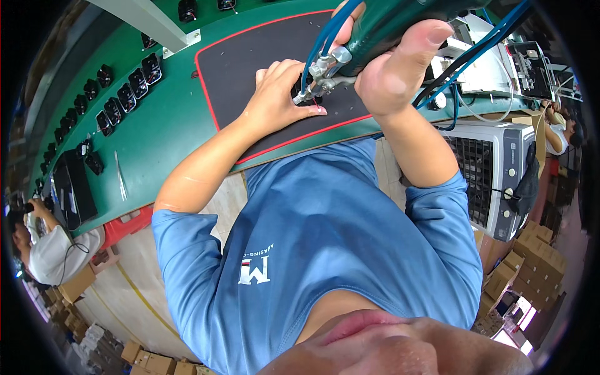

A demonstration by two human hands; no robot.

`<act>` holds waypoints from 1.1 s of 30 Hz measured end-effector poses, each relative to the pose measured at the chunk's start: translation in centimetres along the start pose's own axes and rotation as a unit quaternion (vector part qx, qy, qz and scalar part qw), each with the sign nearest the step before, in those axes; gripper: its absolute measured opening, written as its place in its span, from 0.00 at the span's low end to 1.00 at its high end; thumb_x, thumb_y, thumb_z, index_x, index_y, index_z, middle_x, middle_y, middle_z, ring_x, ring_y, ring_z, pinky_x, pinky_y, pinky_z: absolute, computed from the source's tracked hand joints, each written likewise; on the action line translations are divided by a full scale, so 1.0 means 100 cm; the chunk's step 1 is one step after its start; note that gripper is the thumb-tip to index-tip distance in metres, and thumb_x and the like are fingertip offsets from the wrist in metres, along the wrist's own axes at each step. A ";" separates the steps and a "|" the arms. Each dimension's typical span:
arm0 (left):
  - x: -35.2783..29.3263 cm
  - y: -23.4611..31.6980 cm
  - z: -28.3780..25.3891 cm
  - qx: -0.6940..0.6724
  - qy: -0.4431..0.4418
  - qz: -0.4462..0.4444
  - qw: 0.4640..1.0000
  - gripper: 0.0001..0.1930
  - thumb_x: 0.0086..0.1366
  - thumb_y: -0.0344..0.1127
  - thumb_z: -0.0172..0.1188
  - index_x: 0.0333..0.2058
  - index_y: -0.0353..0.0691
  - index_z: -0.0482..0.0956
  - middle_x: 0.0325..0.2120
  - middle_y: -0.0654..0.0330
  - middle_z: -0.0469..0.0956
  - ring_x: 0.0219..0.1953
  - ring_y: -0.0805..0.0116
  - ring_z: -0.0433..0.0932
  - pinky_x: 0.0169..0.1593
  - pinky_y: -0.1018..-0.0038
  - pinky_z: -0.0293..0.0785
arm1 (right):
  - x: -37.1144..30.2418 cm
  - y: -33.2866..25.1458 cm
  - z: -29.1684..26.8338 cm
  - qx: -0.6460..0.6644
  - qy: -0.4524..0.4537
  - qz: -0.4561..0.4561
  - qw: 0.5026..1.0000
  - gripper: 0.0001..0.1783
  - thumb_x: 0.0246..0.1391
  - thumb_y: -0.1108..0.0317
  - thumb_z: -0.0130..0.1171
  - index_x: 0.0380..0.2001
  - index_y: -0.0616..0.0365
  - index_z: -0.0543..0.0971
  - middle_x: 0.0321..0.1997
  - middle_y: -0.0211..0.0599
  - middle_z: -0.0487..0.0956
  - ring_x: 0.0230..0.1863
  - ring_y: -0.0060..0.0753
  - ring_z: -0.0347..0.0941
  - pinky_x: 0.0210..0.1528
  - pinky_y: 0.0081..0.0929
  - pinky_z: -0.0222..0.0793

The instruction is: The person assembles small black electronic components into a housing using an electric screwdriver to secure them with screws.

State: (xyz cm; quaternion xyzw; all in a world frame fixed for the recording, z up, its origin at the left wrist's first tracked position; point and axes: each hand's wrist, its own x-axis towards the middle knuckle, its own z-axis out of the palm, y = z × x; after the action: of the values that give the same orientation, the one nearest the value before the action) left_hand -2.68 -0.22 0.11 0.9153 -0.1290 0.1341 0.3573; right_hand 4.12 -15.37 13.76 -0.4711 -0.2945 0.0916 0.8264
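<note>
My right hand (pixel 395 74) is wrapped around the thick dark green body of an air-hose tool (pixel 375 31), likely a pneumatic screwdriver, with its thumb pointing up and outward. Blue hoses run to metal fittings (pixel 326 70) at the tool's lower end, which reaches down to my left hand (pixel 275 97). There my left fingers and thumb close around a small black part (pixel 297 89), mostly hidden by the hand and fittings. Both hands are over a black mat (pixel 240 69) with a red border. Small light bits are scattered on it.
Rows of black parts (pixel 126 97) stand on the green bench (pixel 147 144) at left, near tweezers (pixel 120 175) and a black tray (pixel 74 187). A grey post (pixel 147 22) rises at the back. An air cooler (pixel 494 169) stands right. Other people work at both sides.
</note>
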 end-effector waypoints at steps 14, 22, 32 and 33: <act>0.003 -0.004 0.002 -0.067 0.014 -0.005 0.998 0.40 0.46 0.53 0.81 0.55 0.42 0.76 0.47 0.58 0.77 0.52 0.55 0.74 0.55 0.61 0.62 | -0.008 -0.003 0.011 0.109 0.086 0.047 0.989 0.56 0.47 0.11 0.43 0.45 0.62 0.75 0.29 0.33 0.78 0.27 0.27 0.73 0.32 0.23 0.72; 0.000 0.002 0.002 0.003 0.012 -0.004 1.000 0.42 0.45 0.53 0.81 0.56 0.43 0.75 0.49 0.59 0.76 0.52 0.57 0.73 0.56 0.61 0.60 | 0.032 -0.051 0.032 -0.014 0.001 -0.105 0.994 0.55 0.62 0.18 0.25 0.52 0.64 0.74 0.26 0.32 0.76 0.22 0.24 0.71 0.24 0.19 0.67; 0.002 -0.001 0.004 -0.010 0.038 0.034 0.999 0.45 0.44 0.57 0.81 0.58 0.45 0.73 0.43 0.58 0.74 0.49 0.54 0.72 0.51 0.60 0.60 | 0.014 -0.002 0.034 0.055 0.079 0.004 0.995 0.58 0.53 0.12 0.34 0.50 0.64 0.74 0.26 0.32 0.75 0.24 0.24 0.69 0.26 0.20 0.63; 0.002 -0.001 0.004 -0.003 0.033 0.030 0.999 0.45 0.44 0.57 0.81 0.58 0.45 0.73 0.42 0.58 0.73 0.48 0.54 0.72 0.51 0.60 0.60 | 0.012 0.005 0.025 0.055 0.079 0.005 0.995 0.58 0.53 0.12 0.34 0.50 0.64 0.74 0.26 0.32 0.75 0.24 0.24 0.69 0.26 0.20 0.63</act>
State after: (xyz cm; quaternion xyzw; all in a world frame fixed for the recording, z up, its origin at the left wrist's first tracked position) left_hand -2.42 -0.42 -0.14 0.9049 -0.1453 0.1746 0.3600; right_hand 3.76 -12.82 14.78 -0.4325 -0.2208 0.0746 0.8710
